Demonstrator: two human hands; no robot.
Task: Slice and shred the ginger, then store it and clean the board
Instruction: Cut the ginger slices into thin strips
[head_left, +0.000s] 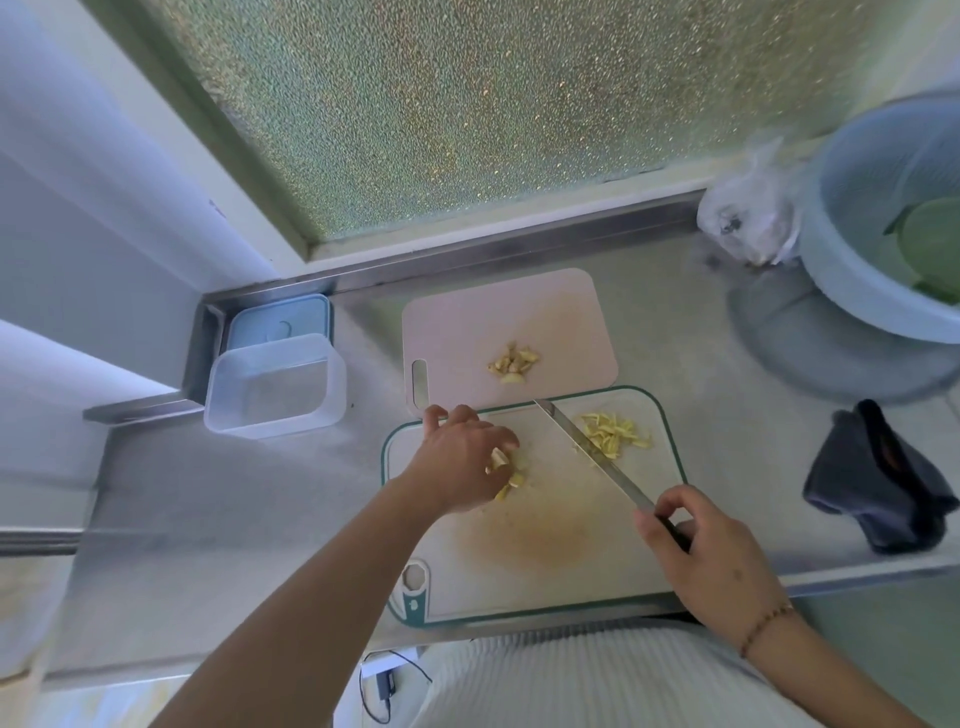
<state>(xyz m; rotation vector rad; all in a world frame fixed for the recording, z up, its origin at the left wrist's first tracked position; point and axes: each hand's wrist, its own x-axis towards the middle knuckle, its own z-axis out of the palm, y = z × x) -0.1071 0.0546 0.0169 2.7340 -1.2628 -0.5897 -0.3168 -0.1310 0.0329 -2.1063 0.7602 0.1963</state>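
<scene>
A white cutting board with a green rim lies on the steel counter near me. My left hand rests over a few ginger slices at its middle, fingers curled around one. My right hand grips the handle of a long knife, whose blade lies slanted across the board. To the right of the blade sits a pile of shredded ginger. A second, pinkish board behind holds more ginger pieces.
A clear plastic container with its blue lid behind it stands at the left. A dark cloth lies at the right. A blue basin with greens and a plastic bag sit at the far right.
</scene>
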